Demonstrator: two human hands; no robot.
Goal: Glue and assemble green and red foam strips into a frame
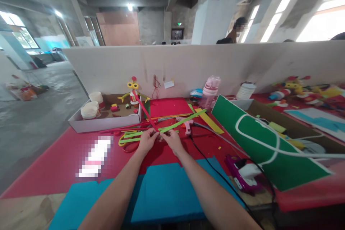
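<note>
My left hand [147, 141] and my right hand [173, 141] meet fingertip to fingertip over the red-covered table, both closed in a pinch. From the pinch a red strip [147, 111] rises to the upper left, while a light green strip [183, 120] slants to the upper right. Where the strips' lower ends meet, my fingers partly hide them. Beside my left hand lie more green strips [132, 136] and yellow-handled scissors [122, 141]. A pink glue gun [188, 126] rests just beyond my right hand.
A shallow box [105, 124] at the left holds white cups [89, 110] and a yellow-and-red robot figure [133, 97]. Blue sheets [164, 190] lie nearest me. At the right are a green board [258, 140], a purple power strip [244, 178] and cables; a pink bottle [211, 91] stands behind.
</note>
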